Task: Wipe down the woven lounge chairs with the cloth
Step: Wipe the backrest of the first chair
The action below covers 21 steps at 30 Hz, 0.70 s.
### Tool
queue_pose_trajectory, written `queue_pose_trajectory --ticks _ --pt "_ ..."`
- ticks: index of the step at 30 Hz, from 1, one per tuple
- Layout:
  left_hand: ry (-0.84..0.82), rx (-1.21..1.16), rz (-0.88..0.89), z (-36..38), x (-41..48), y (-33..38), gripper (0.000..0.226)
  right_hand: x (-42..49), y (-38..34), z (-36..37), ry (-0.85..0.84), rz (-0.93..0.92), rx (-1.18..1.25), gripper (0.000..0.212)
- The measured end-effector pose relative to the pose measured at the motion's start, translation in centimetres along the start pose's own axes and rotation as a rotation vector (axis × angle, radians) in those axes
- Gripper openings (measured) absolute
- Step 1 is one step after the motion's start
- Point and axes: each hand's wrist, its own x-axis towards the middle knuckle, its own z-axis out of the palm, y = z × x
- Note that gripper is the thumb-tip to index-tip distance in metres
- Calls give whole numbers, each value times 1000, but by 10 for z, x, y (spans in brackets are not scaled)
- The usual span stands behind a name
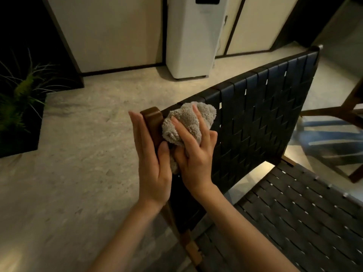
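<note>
Fingers [179,128] of the right hand [196,154] spread, gripping the bunched cloth [186,114] on the woven backrest [265,114].
Left hand [153,160] lies flat, fingers together, against the wooden post [152,116].

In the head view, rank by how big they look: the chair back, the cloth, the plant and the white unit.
1. Largest: chair back.
2. Then white unit and plant: about alike, both cut off by the frame, so unranked.
3. Smallest: cloth, though close to the camera.
</note>
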Motion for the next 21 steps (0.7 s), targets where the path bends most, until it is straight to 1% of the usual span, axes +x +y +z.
queue_pose_trajectory --ticks 4,10,12,15,17,19,21 --pt "70 51 146 8 -6 -16 57 1 15 5 72 -143 51 33" --pt "172 39 227 15 -13 -23 54 -2 26 7 144 -234 95 36" --pt "213 98 251 19 -17 -23 55 -3 32 7 151 -269 93 36" --pt "296 348 286 33 -28 -21 60 -9 51 5 153 -292 38 37" --pt "341 609 311 41 -32 -22 60 -12 70 0 149 -276 -2 40" --pt "313 896 391 45 -33 -24 53 -11 93 -7 131 -252 -46 42" --pt "222 1123 472 45 -33 -26 49 -5 118 -15 120 -222 -88 43"
